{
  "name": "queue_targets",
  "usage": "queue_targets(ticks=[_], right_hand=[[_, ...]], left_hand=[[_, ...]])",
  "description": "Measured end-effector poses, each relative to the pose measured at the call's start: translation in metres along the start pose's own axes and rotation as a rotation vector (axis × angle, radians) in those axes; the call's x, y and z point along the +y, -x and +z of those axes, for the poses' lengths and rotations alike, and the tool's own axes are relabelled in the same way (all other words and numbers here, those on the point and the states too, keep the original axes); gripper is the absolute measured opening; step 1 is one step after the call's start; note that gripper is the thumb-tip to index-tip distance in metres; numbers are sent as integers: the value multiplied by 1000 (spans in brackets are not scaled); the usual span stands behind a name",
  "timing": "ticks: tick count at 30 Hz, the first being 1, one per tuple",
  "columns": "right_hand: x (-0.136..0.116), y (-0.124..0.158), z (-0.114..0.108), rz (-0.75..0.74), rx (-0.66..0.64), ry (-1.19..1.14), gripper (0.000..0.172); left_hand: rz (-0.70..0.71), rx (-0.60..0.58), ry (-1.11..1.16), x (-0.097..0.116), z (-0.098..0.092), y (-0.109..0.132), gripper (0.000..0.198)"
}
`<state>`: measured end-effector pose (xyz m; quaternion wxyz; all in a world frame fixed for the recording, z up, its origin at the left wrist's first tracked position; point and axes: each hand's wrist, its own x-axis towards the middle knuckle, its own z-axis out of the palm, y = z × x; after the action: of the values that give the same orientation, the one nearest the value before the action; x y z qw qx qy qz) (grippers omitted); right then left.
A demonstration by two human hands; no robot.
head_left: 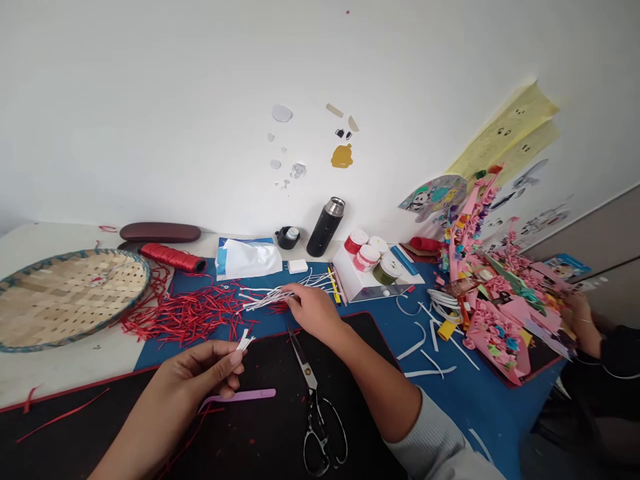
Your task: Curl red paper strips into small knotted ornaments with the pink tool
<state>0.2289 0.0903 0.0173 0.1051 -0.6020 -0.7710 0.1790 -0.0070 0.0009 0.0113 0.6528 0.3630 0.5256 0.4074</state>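
My left hand (207,373) is closed in a pinch on a small bundle of white strips (245,341), above the black mat (270,440). Farther forward, my right hand (313,310) rests over a pile of white cords (265,298), its thumb and fingers at the pile's right part; whether they grip a cord is hidden. Large scissors (311,383) lie partly open on the mat between my arms. A purple tool (250,395) lies just below my left hand. Left of the white cords spreads a heap of red cords (193,313).
A woven basket (65,300) and a red thread spool (173,257) are at left. A black flask (326,227) and a white box with jars (355,283) stand at the back. Pink paper flowers (500,333) crowd the right, beside another person's hand (583,320).
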Motion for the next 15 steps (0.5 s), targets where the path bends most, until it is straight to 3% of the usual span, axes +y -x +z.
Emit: queue_targets(ticks=[15], right_hand=[[23, 8, -5, 22, -54, 117, 12]], left_hand=[[-24, -28, -56, -8, -1, -2, 51]])
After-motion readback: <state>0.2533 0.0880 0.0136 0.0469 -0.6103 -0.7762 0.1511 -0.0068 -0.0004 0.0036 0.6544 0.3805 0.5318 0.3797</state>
